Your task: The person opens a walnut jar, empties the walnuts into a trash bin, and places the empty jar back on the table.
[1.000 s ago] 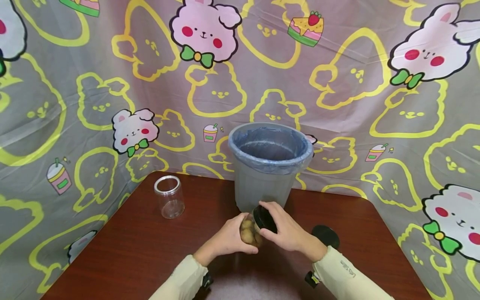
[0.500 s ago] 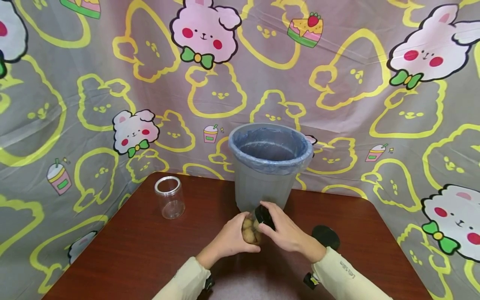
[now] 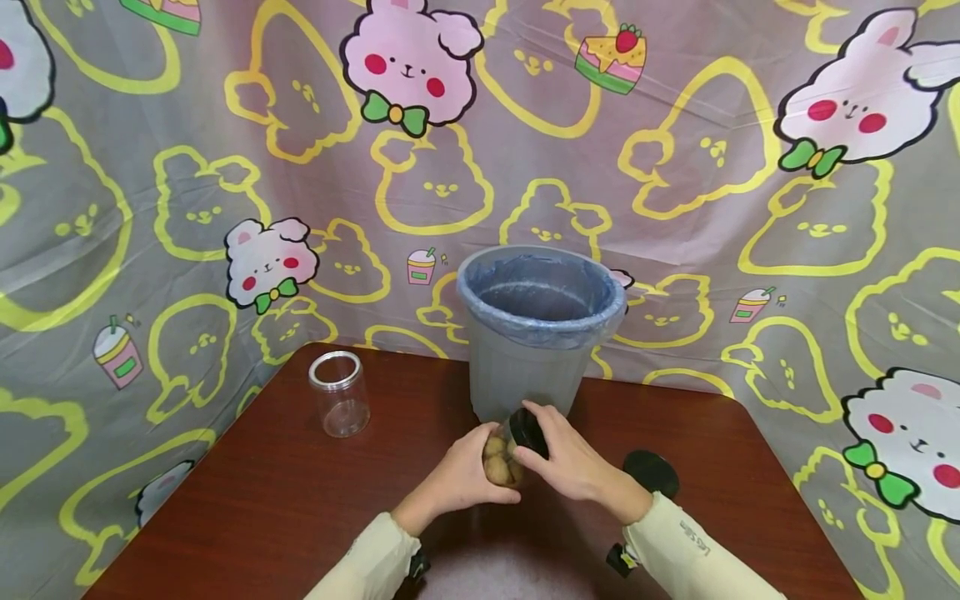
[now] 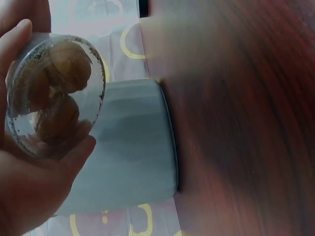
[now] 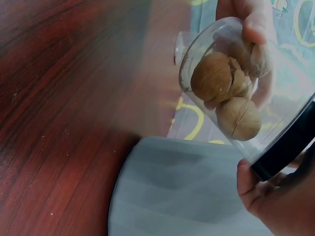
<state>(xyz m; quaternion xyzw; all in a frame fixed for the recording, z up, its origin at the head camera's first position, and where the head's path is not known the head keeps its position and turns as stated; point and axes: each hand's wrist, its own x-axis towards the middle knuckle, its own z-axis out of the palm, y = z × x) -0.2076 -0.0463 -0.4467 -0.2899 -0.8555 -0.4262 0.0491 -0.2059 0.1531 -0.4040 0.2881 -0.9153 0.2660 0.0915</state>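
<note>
A clear plastic jar [image 5: 270, 115] with several walnuts [image 5: 211, 78] inside is held tilted above the table, in front of the bin. My left hand [image 3: 459, 472] grips the jar around its lower body; the left wrist view shows its round base, with walnuts [image 4: 57, 118] resting against it. The fingers of my right hand [image 3: 570, 460] are curled around the black lid [image 3: 529, 432] at the jar's upper end. In the right wrist view the lid [image 5: 288, 145] sits on the jar's mouth.
A grey bin [image 3: 525, 375] with a blue liner stands at the back of the brown table [image 3: 247, 500]. An uncovered clear jar [image 3: 343, 404] stands at the left. Near my right forearm lies another black lid [image 3: 652, 473]. A patterned cloth [image 3: 420, 192] hangs behind.
Both hands and the jar have shifted very slightly to the right since one second ago, and the right hand has turned a little on the lid. Everything else stays in place.
</note>
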